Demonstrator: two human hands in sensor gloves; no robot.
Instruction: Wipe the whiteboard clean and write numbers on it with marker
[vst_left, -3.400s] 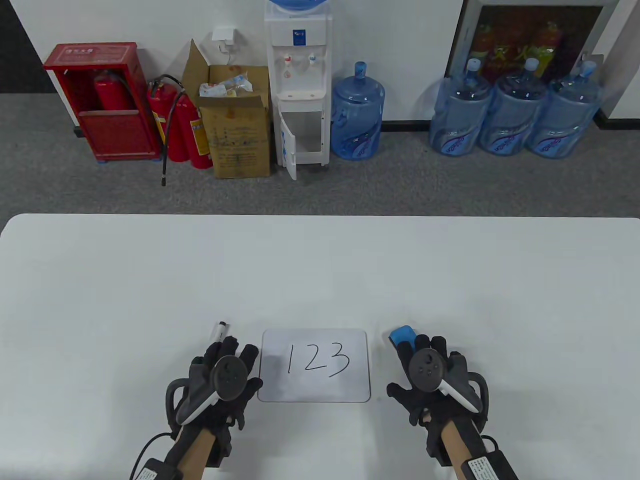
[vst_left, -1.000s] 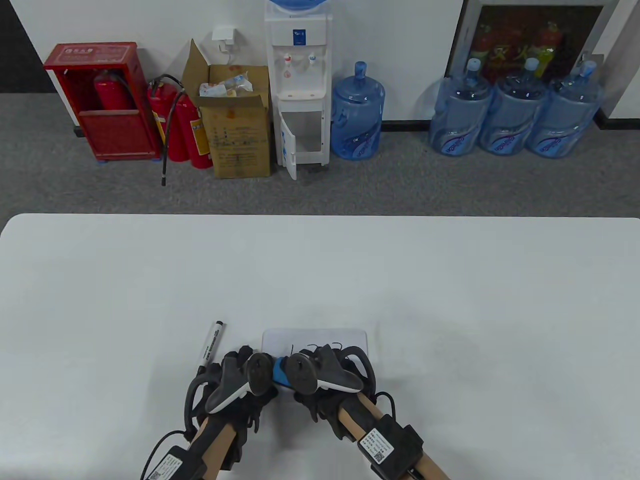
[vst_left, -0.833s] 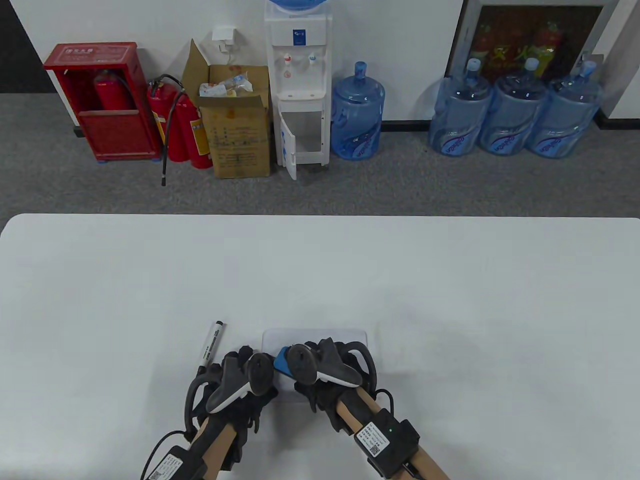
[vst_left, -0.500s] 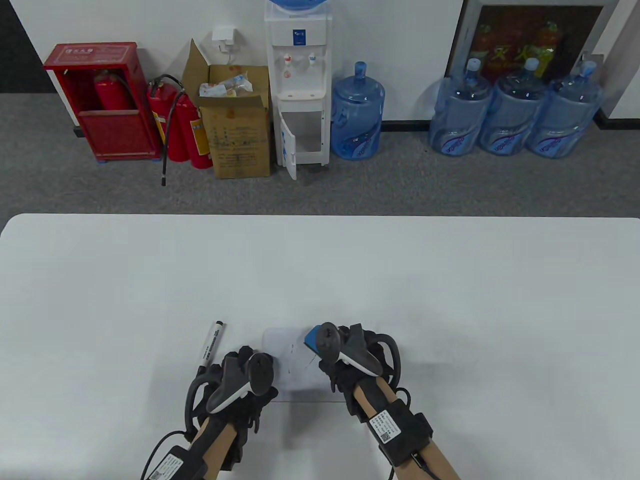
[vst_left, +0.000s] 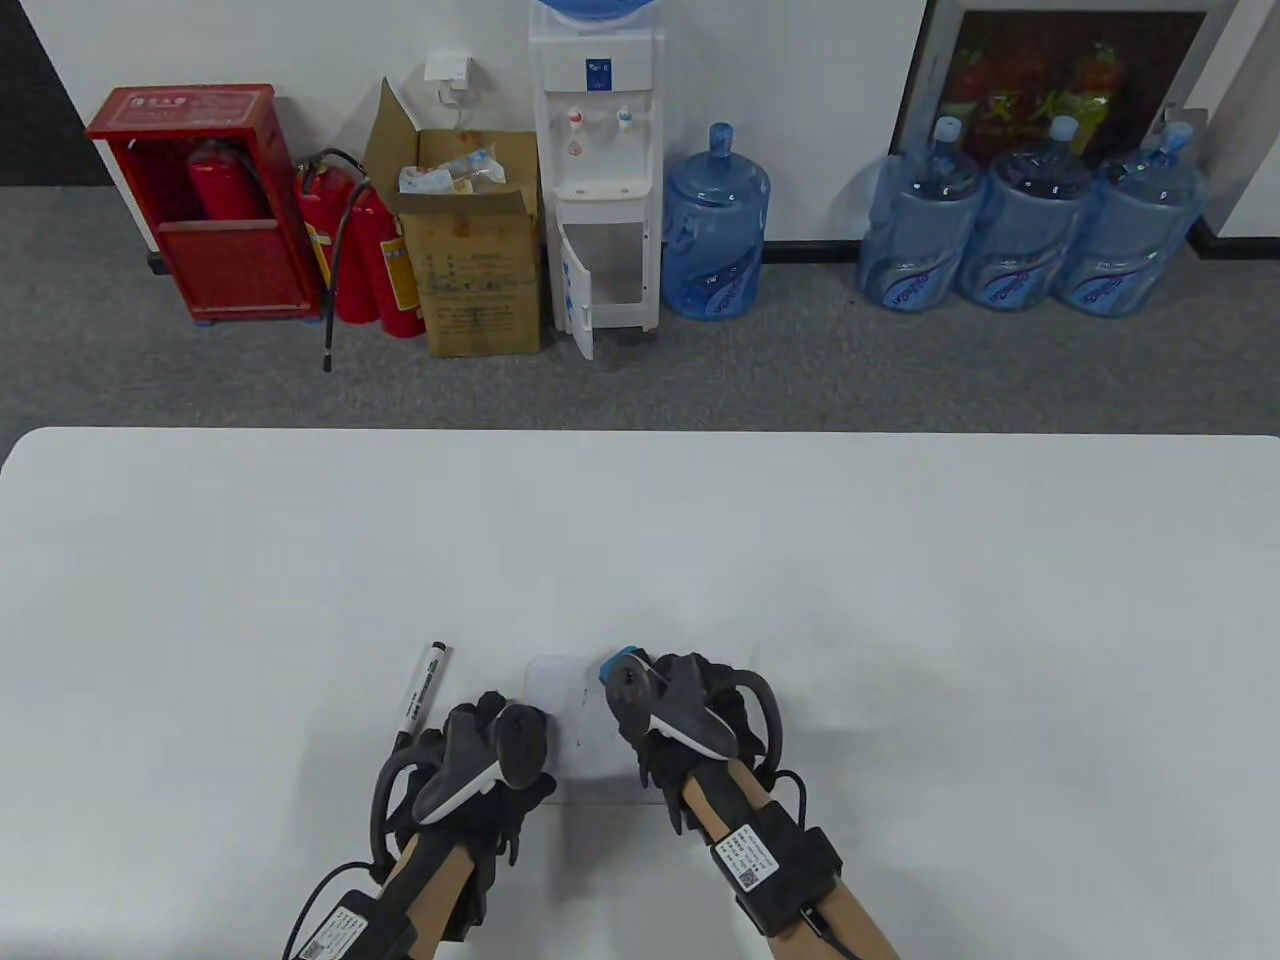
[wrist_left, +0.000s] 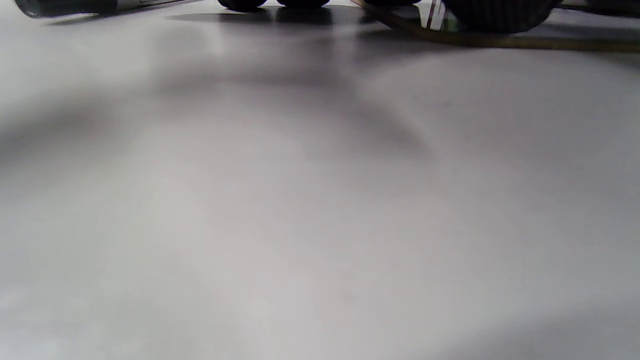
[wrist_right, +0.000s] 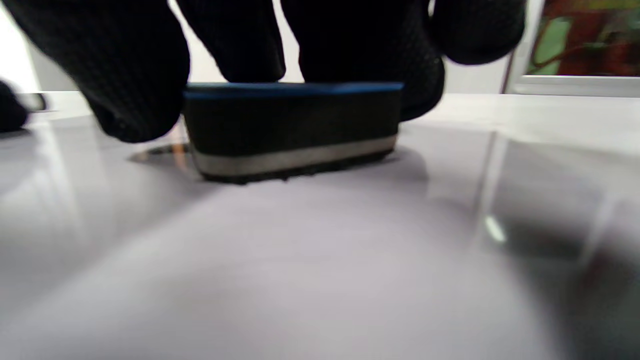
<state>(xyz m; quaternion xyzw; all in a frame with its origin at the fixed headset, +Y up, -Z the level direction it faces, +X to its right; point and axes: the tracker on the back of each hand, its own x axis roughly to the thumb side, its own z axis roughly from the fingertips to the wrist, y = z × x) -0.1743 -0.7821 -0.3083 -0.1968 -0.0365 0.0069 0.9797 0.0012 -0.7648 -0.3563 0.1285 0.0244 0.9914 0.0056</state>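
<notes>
A small whiteboard lies near the table's front edge, mostly covered by both hands. A faint dark stroke shows on its bare left part. My right hand grips a blue-topped eraser and holds it flat on the board's upper middle. In the right wrist view the eraser sits on the glossy board with gloved fingers curled over its top. My left hand rests on the board's left edge, its fingertips touching the surface. A black-and-white marker lies just left of that hand, its dark end visible in the left wrist view.
The white table stretches wide behind and to both sides. On the floor beyond stand a water dispenser, a cardboard box, fire extinguishers and several blue water jugs.
My right hand took the eraser from right of the board and rubbed it over the "123". In the last half second it shifted slightly left and up. The left hand and marker stayed still.
</notes>
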